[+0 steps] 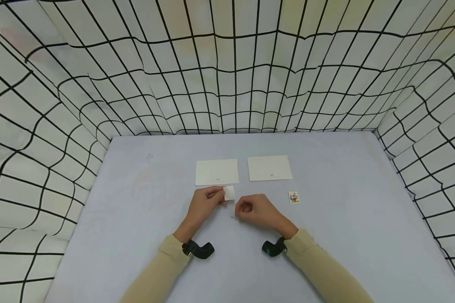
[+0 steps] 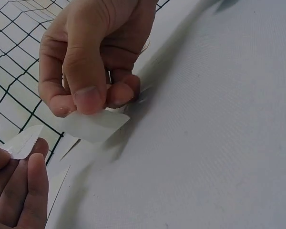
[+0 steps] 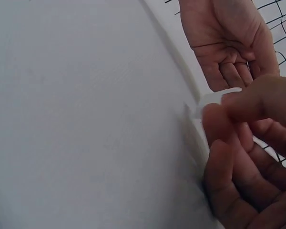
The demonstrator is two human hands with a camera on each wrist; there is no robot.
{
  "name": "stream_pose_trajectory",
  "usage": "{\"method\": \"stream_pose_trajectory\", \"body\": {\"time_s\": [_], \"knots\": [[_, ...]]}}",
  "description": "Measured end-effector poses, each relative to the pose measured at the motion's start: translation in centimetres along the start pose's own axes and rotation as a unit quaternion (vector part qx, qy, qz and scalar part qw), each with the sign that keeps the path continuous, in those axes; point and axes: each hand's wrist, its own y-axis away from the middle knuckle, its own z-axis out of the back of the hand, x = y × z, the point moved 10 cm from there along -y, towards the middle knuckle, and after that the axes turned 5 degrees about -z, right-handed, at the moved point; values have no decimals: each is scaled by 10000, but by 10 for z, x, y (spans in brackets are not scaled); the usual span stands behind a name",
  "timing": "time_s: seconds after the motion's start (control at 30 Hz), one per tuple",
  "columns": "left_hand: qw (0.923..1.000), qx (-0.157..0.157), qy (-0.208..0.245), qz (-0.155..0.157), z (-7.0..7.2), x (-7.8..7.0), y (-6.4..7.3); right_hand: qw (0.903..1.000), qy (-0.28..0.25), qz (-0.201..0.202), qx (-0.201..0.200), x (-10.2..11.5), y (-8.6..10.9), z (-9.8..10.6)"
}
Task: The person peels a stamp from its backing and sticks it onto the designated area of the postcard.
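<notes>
A white cloth (image 1: 227, 277) covers the whole tabletop, from the near side where the person's arms come in to the far edge, with faint wrinkles and shadows in it. Nearest me are two tan sleeves, the left sleeve (image 1: 155, 271) and the right sleeve (image 1: 326, 269), each with a black wrist camera at its cuff, one left (image 1: 202, 251), one right (image 1: 273, 248).

Beyond the cuffs are two bare hands. The left hand (image 1: 204, 203) pinches one small white paper square (image 1: 229, 193) between thumb and fingers; a toothed edge like a stamp's shows close up. It is held at the hand's three o'clock, above the cloth. The right hand (image 1: 261, 210), at three o'clock from the left and just beside it, has thumb and forefinger clamped on one pale paper slip (image 2: 95, 125), its other fingers curled. The hands look apart.

At about two o'clock from the right hand lies one picture stamp (image 1: 293, 198), face up. Farther on, at roughly twelve, two white cards lie side by side with a gap between: the left card (image 1: 217, 170) just past the left hand, the right card (image 1: 269, 166) past the right. Each bears one tiny print, too small to read.

Past the table, black wire grid (image 1: 234, 54) crosses white sheeting (image 1: 225, 54) on three sides, at nine, twelve and three o'clock.
</notes>
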Motion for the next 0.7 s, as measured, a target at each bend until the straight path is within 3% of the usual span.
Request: {"method": "stream_pose_trajectory", "body": {"time_s": [0.27,0.53,0.7], "knots": [[10000,88,6,-16,-1,0,3,9983,137,-323,454,-1,3,-11],[9999,118,5,-66,-1,-4,4,9986,471,-87,242,7,3,-3],[9999,136,22,-80,-1,-6,2,9976,683,90,-105,10,2,9]]}}
